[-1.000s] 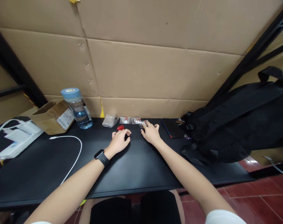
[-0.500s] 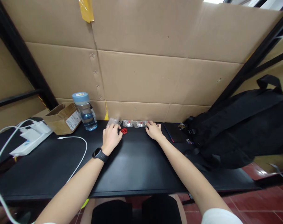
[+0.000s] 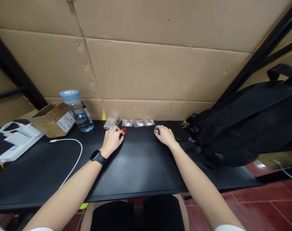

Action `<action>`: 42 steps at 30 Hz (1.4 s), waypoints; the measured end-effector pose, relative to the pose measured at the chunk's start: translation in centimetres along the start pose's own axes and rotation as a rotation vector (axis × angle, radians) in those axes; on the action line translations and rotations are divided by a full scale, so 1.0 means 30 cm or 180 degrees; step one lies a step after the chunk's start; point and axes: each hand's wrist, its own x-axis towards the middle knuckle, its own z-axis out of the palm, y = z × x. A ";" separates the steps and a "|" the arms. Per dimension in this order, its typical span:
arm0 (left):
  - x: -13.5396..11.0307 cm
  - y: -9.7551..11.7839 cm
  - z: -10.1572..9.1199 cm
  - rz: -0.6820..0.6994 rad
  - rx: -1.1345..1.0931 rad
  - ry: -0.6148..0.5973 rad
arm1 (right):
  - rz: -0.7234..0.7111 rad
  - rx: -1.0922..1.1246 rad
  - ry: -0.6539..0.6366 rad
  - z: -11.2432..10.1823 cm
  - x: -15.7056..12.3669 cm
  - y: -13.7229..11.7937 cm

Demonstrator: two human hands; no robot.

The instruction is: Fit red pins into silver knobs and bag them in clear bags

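My right hand (image 3: 166, 136) is at the back of the black table, right of centre, with its fingers closed round a small, round, shiny dark object (image 3: 157, 131). Its exact kind is too small to tell. My left hand (image 3: 112, 140), wearing a black watch (image 3: 98, 156), rests on the table with loosely bent fingers, thumb and forefinger apart. A small bundle of red strands (image 3: 123, 130) lies right at its fingertips. Just beyond that hand are clear plastic bags (image 3: 110, 123). Between the hands, along the cardboard wall, sits a row of small clear packets (image 3: 139, 123) with round silvery pieces and red marks.
On the left stand a blue-lidded water bottle (image 3: 78, 112), an open cardboard box (image 3: 53, 122) and a white power strip (image 3: 18, 146), with a white cable (image 3: 80, 154) curving over the table (image 3: 136, 170). At right, a black backpack (image 3: 244, 125) leans beside keys (image 3: 184, 124).
My right hand has drawn back from the row of packets and moved right, with a round object showing in its fingers. My left hand stays by the red bundle. The camera view has shifted.
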 end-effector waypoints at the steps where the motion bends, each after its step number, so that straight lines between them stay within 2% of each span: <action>1: -0.002 0.002 0.001 -0.0009 0.0007 0.0023 | -0.0030 0.0038 -0.0020 0.000 0.003 0.006; 9: -0.016 0.040 0.000 -0.0052 0.0056 -0.0023 | -0.0054 0.0465 0.0028 0.028 0.019 0.052; 17: -0.010 0.034 0.011 -0.0111 -0.0133 -0.0091 | -0.0101 0.0466 0.0046 0.025 0.011 0.053; 23: -0.005 0.024 0.016 0.0073 -0.0388 -0.0283 | -0.0144 0.0603 0.0402 0.023 0.010 0.041; 30: -0.008 0.039 -0.001 0.0512 -0.0691 -0.0705 | -0.0505 0.1363 0.0763 0.032 0.005 0.005; 35: -0.010 0.051 -0.018 0.0597 -0.0784 -0.0820 | -0.0839 0.1944 0.0533 0.021 -0.018 -0.046; 42: -0.004 0.041 0.005 0.0570 -0.0763 -0.0849 | -0.0974 0.2215 0.0339 0.025 -0.041 -0.102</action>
